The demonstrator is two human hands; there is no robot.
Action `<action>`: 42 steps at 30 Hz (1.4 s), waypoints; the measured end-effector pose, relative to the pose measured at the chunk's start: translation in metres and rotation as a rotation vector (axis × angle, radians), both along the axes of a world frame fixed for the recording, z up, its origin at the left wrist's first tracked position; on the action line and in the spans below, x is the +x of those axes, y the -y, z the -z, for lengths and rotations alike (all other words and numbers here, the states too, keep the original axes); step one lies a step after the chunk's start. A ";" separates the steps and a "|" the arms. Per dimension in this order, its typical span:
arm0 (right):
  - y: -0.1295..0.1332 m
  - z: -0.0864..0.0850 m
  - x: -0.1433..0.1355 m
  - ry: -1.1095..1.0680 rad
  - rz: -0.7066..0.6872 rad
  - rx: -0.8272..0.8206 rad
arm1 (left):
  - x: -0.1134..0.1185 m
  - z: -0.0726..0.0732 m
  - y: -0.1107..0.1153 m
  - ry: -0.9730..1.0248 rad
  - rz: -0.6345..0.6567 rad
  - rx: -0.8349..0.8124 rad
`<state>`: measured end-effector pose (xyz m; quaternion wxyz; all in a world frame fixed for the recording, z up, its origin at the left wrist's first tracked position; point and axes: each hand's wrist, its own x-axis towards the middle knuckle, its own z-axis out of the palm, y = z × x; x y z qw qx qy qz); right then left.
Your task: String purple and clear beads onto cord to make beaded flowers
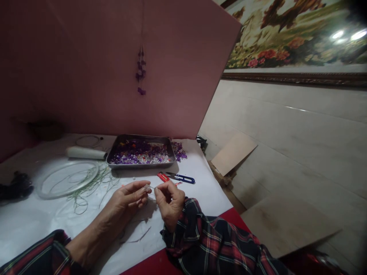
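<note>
My left hand [130, 198] pinches a small clear bead [147, 188] between thumb and fingertips, above the white table sheet. Close beside it on the right, my right hand [169, 200] is closed on a thin pale cord [152, 187] that runs to the bead. Whether the cord passes through the bead is too small to tell. Just beyond the hands lie a red lighter [163, 176] and blue-handled thread snips [183, 178]. Farther back, a metal tray [140, 166] holds many purple and clear beads.
Green cords [82, 191] lie tangled at left by a coil of clear line [43, 193]. Behind them is a pale roll [86, 153]. Loose purple beads [179, 151] sit right of the tray. A purple bead strand [140, 70] hangs on the pink board [177, 76].
</note>
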<state>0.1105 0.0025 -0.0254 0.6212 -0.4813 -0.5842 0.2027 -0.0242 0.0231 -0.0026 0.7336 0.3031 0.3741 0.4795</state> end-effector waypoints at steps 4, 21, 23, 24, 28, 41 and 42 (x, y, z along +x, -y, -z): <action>-0.002 0.006 0.000 -0.017 0.019 0.009 | 0.001 0.001 -0.001 0.005 -0.012 0.004; 0.001 0.001 0.002 0.013 0.003 -0.026 | 0.004 0.003 0.002 -0.097 -0.042 0.064; 0.000 0.004 0.003 0.027 0.028 -0.031 | 0.005 0.005 0.003 -0.133 -0.071 0.074; -0.001 0.005 0.003 0.035 0.046 -0.032 | 0.006 0.005 0.004 -0.148 -0.086 0.084; -0.003 0.008 0.001 0.043 0.070 -0.038 | 0.008 0.004 0.005 -0.196 -0.126 0.141; -0.006 0.010 0.001 -0.035 0.041 -0.040 | 0.002 0.008 0.000 -0.202 -0.092 0.208; -0.006 0.010 0.001 -0.045 0.031 -0.037 | 0.002 0.008 0.001 -0.196 -0.086 0.202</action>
